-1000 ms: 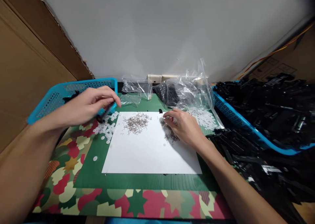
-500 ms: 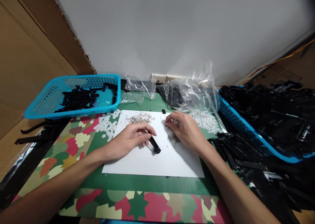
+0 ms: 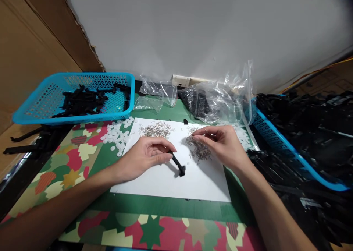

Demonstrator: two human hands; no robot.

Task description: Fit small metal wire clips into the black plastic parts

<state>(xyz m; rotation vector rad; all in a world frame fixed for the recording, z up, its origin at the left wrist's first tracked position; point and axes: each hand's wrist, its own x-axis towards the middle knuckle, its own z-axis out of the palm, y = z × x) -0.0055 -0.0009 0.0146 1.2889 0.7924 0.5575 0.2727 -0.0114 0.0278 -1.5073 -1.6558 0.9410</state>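
Observation:
My left hand (image 3: 147,156) pinches one end of a slim black plastic part (image 3: 178,165) between thumb and fingers. The part slants down to the right over a white paper sheet (image 3: 154,183). My right hand (image 3: 220,142) hovers at the right pile of tiny metal pieces (image 3: 200,151), thumb and fingertips pressed together. Whatever those fingertips may hold is too small to make out. Another pile of small metal pieces (image 3: 158,129), more golden, lies on the paper beyond my left hand. A tiny white disc (image 3: 188,163) rests between the hands.
White discs (image 3: 117,135) lie left of the paper, with more discs (image 3: 244,137) at the right. A blue basket (image 3: 74,119) holds black parts at the left; another blue basket (image 3: 298,159) heaped with them stands right. Clear plastic bags (image 3: 220,103) sit along the wall.
The black part in my left hand has turned and shows a different side. My right hand has shifted right, uncovering more of the right metal pile. The camera view has moved slightly.

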